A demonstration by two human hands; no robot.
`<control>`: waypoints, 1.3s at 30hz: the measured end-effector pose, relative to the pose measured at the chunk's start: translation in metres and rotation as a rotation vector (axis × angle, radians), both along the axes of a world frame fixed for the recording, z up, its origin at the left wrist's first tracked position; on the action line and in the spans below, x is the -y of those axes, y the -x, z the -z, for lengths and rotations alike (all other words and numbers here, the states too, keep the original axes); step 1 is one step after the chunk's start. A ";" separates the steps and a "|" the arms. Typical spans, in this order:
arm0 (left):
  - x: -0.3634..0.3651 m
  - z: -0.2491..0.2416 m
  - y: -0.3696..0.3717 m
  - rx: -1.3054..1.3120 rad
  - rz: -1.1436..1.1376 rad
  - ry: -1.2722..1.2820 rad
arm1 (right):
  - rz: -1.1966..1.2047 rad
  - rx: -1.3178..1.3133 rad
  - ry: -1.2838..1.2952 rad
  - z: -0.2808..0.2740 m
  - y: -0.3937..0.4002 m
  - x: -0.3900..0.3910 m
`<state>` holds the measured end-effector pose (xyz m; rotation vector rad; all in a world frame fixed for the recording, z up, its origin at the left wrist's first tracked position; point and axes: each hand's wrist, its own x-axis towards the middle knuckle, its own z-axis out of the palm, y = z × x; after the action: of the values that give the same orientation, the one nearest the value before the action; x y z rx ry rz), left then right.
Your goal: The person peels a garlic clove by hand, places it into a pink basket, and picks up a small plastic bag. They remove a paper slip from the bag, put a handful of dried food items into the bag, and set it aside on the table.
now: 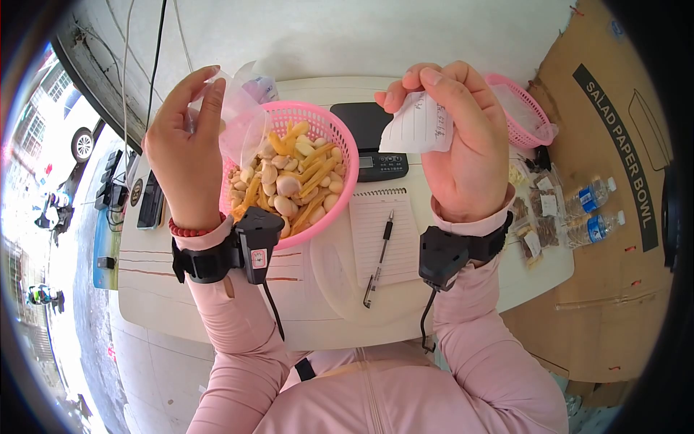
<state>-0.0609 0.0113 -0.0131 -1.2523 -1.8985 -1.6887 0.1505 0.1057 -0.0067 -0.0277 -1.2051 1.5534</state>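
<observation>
My left hand (189,137) is raised at the left, its fingers closed on a clear plastic bag (242,119) that hangs beside the pink basket. In my right hand (468,137) is a small lined paper slip (418,124) with handwriting on it, pinched at its top. Between and below the hands sits the pink basket (350,173), filled with pale bulbs and yellow strips. A black digital scale (381,166) stands right of the basket. Below the scale lies a spiral notepad (365,235) with a pen (382,249) across it.
At the right are a second pink basket (515,134), several small filled bags (543,206) and two water bottles (598,226). A large cardboard sheet (578,318) is beyond the table's right edge. Black devices (151,202) lie at the left.
</observation>
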 end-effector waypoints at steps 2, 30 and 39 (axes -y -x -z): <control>0.000 0.000 0.000 -0.010 -0.001 0.003 | 0.013 0.003 -0.006 -0.001 0.000 0.001; 0.011 -0.011 -0.015 0.326 0.414 -0.058 | 0.157 0.146 0.042 0.002 0.005 0.000; 0.012 -0.008 -0.011 0.182 0.271 0.266 | 0.153 0.197 -0.012 0.002 0.006 0.003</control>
<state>-0.0503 -0.0003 -0.0051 -1.5656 -2.2028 -1.7770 0.1450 0.1031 -0.0085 -0.2648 -1.3343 1.4342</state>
